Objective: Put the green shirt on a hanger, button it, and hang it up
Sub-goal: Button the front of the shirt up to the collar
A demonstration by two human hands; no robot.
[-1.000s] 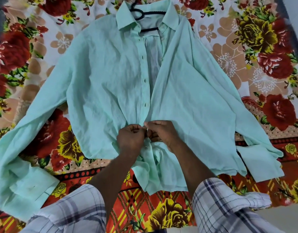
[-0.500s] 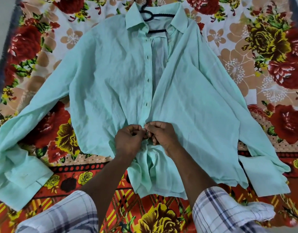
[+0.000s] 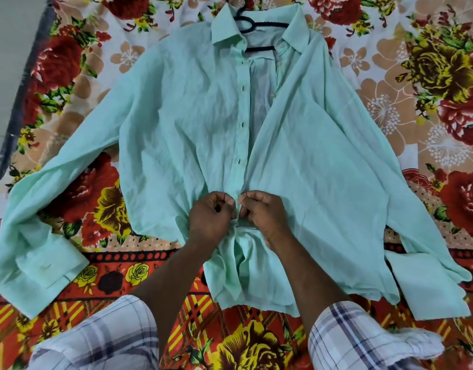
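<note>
The light green shirt (image 3: pixel 182 129) lies flat on its back on a floral sheet, sleeves spread to both sides. A dark hanger (image 3: pixel 252 25) sits inside its collar, hook pointing to the far side. The front stands open from the collar down to my hands. My left hand (image 3: pixel 210 216) pinches the left placket edge low on the front. My right hand (image 3: pixel 264 212) pinches the right edge against it. The fingertips of both hands meet at the placket. The button under them is hidden.
The floral sheet (image 3: pixel 430 76) with red and yellow roses covers the surface under the shirt. Its left border (image 3: pixel 16 129) meets grey floor. My checked sleeves fill the near bottom edge. The shirt's cuffs lie at the near left and near right.
Both hands stay at the same low spot on the placket, with small finger movements. The view has shifted slightly, so the shirt appears a little further right and lower.
</note>
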